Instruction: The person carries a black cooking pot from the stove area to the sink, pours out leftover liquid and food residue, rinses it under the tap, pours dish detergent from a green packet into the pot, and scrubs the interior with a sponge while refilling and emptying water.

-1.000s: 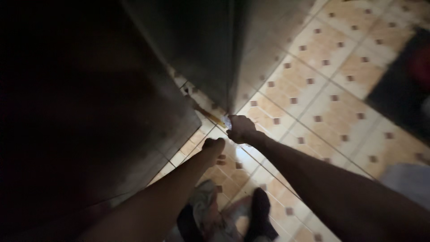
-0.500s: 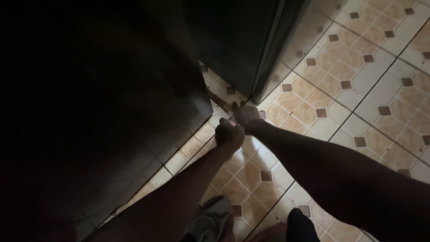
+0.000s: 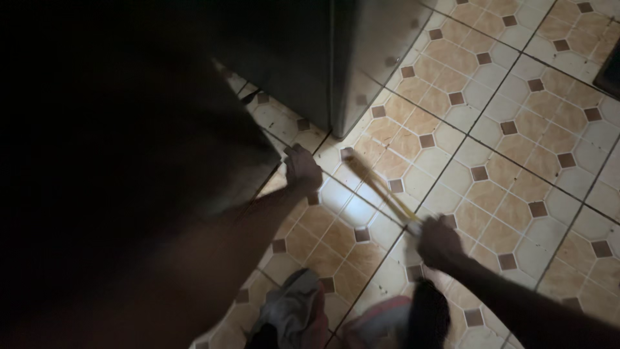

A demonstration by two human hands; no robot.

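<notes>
A: Since half a second ago the two hands have come apart. They were knuckle to knuckle at the foot of the cabinet; now the right hand (image 3: pixel 438 240) has drawn back toward the person, well away from the left hand (image 3: pixel 302 169), and a yellow strip (image 3: pixel 381 194) shows stretched out on the floor between them.

B: Start from the left. What is the left one doing?

A: It is curled into a loose fist, low down by the corner of the dark panel (image 3: pixel 129 161). Whether it pins anything I cannot tell; it is too dim there. The far end of the strip lies just beside it, nearer the cabinet (image 3: pixel 349 71).

B: And the right?

A: Fingers closed round the near end of the strip. Something pale shows at the fist, blurred. The strip runs slantwise from that hand up toward the cabinet's lower corner, lying close along the tiles.

B: The floor?

A: Tiles (image 3: pixel 504 148), cream and tan octagons with small brown squares at the joints. The left half of the view is nearly black. At the bottom edge lie a crumpled grey cloth (image 3: pixel 294 313) and the person's dark foot (image 3: pixel 429 310).

B: Anything else changed?

A: The view has shifted; the cabinet corner now sits higher and more to the left.
</notes>
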